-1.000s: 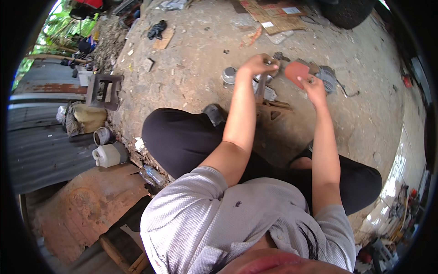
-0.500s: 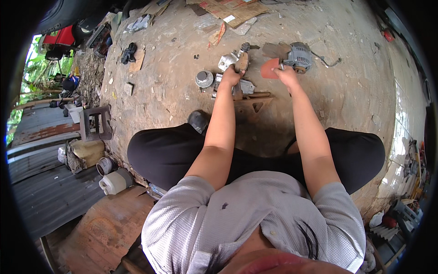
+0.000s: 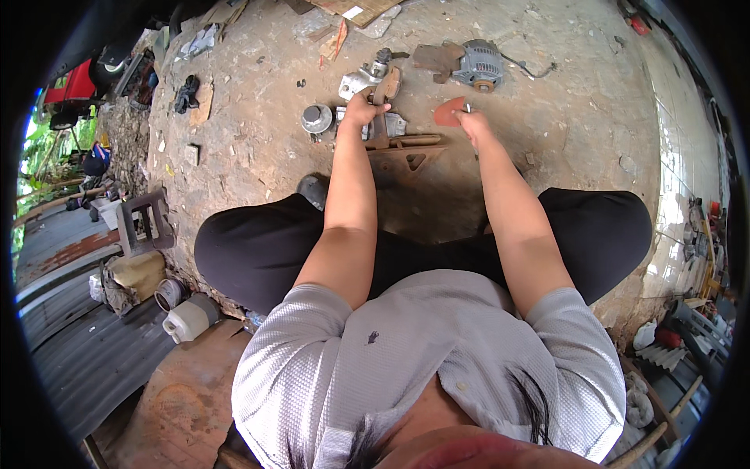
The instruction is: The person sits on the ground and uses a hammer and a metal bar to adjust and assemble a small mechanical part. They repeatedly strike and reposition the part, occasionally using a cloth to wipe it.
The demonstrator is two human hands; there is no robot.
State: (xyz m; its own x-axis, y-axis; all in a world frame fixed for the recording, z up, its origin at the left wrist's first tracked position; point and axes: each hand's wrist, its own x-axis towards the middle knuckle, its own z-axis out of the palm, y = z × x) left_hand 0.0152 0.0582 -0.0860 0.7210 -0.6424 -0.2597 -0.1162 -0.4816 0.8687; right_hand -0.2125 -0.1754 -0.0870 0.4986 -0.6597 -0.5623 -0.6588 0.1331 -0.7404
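Note:
My left hand (image 3: 362,109) is closed round a rusty flat metal bar (image 3: 380,131), its thumb pointing right. Close to those fingers lie a silvery cast-metal part (image 3: 358,83) and a brown curved piece (image 3: 388,82). Held in my right hand (image 3: 473,127) is a reddish-brown sheet (image 3: 447,112) that looks like sandpaper; a small shiny piece (image 3: 467,108) shows at the fingertips, too small to name. Just nearer than my left hand sits a rusty bracket (image 3: 410,156) with a triangular hole. A round grey metal part (image 3: 316,119) stands left of it.
Beyond my right hand lies a grey ribbed motor (image 3: 479,66) with a cable, beside a rusty plate (image 3: 437,59). Cardboard (image 3: 355,9) is on the floor at the far side. To the left are a hollow block (image 3: 145,223), a white jug (image 3: 190,319) and corrugated sheets (image 3: 94,344).
The whole view has shifted, so the floor things appear farther up and left. My right hand has drawn back toward me with the sheet, away from the motor. My left hand keeps its grip.

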